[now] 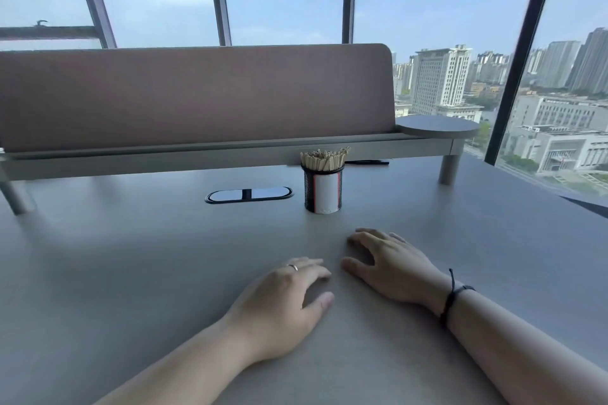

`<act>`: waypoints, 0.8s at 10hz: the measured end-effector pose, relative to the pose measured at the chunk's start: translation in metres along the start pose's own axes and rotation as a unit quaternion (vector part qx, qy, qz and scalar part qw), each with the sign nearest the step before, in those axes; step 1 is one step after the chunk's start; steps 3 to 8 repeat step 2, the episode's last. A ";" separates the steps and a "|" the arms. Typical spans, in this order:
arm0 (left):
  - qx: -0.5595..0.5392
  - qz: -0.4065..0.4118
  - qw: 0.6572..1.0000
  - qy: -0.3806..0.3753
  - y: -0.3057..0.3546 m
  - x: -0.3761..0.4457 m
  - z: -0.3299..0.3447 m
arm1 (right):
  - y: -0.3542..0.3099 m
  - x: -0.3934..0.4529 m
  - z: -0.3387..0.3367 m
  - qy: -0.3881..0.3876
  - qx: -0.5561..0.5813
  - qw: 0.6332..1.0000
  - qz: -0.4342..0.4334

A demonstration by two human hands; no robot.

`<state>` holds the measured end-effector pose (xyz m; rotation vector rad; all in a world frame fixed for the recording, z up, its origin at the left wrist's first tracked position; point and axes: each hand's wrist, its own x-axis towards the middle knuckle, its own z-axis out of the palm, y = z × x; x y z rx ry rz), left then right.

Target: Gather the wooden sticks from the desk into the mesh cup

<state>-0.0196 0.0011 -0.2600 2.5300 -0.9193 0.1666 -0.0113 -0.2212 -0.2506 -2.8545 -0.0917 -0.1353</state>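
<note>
Both of the person's hands lie palm down on the smooth grey desk top, and neither holds anything. The left hand rests with its fingers loosely spread and slightly bent, a thin ring on one finger, the thumb stretched toward the other hand. The right hand sits just beside it and a little farther forward, fingers relaxed and fanned, fingertips touching the surface; a black cord bracelet circles that wrist. The two thumbs come near each other but stay apart. Straight ahead of the hands, beyond the right hand's fingertips and clear of them, stands the black wire mesh cup with a white label panel, upright on the desk. It is packed with pale wooden sticks, their ends bristling above the rim. To the left of the cup, ahead of the left hand, a black-rimmed oval cable port is set into the desk. Behind the cup runs a low grey shelf on round legs carrying a dusty pink divider panel, with a dark pen lying under the shelf just right of the cup. Past all that, tall windows show city buildings.
</note>
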 end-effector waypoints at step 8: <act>-0.006 0.045 0.998 -0.032 0.019 -0.045 -0.011 | 0.000 -0.039 -0.001 0.043 0.002 0.999 -0.019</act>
